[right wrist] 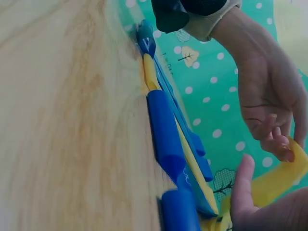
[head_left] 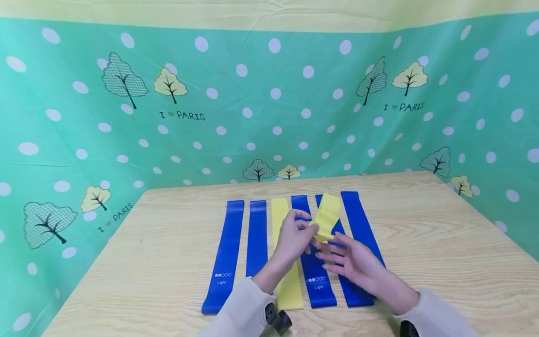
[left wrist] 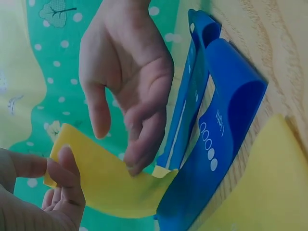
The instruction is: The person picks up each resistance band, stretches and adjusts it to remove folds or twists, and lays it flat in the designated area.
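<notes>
A yellow resistance band (head_left: 328, 209) is pinched between the thumb and fingers of my left hand (head_left: 294, 238), raised over the row of bands. It hangs as a curved strip in the left wrist view, its far end close to a blue band (left wrist: 192, 192). My right hand (head_left: 358, 263) is beside its lower end, palm turned inward, fingers loosely extended and gripping nothing. Beneath the hands lie a blue band (head_left: 313, 276) printed "Light" and, partly covered by the left hand and forearm, a flat yellow band (head_left: 290, 295).
More blue bands (head_left: 227, 243) lie lengthwise side by side on the wood-grain table (head_left: 147, 262), with another blue band (head_left: 360, 224) at the right end. A green dotted cloth (head_left: 278, 126) with printed trees hangs behind the table and along its sides.
</notes>
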A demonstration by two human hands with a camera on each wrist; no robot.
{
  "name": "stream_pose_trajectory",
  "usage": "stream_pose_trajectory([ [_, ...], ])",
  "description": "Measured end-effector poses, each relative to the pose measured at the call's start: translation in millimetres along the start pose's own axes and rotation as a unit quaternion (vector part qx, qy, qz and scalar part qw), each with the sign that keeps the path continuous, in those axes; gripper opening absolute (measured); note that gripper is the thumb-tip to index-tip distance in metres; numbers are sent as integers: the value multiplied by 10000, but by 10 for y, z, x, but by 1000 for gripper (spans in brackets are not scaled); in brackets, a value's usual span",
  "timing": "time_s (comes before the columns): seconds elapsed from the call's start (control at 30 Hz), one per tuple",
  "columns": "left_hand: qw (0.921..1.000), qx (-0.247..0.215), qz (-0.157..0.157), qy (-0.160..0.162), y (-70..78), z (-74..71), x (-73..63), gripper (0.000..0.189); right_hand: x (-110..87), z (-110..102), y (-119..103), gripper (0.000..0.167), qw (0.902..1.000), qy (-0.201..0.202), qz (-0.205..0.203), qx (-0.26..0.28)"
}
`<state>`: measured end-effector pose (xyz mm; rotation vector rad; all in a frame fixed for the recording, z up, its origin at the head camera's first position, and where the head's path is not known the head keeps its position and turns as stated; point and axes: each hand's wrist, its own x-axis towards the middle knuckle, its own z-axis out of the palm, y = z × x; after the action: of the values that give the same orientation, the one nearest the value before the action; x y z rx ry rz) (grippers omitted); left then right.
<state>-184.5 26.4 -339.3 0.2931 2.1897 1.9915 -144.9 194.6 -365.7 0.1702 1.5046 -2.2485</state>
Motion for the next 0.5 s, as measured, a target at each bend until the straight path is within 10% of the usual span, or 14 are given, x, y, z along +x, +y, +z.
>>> stream_pose_trajectory([
  [0.27, 9998, -14, 158, -72, 28, 5, -8, 28, -11, 64, 43, 31, 9967, -302, -100, 746],
  [0.5, 9991, -345, 256, -39, 29, 26, 5, 26, -29, 111, 90, 43, 9974, -296, -366, 548],
])
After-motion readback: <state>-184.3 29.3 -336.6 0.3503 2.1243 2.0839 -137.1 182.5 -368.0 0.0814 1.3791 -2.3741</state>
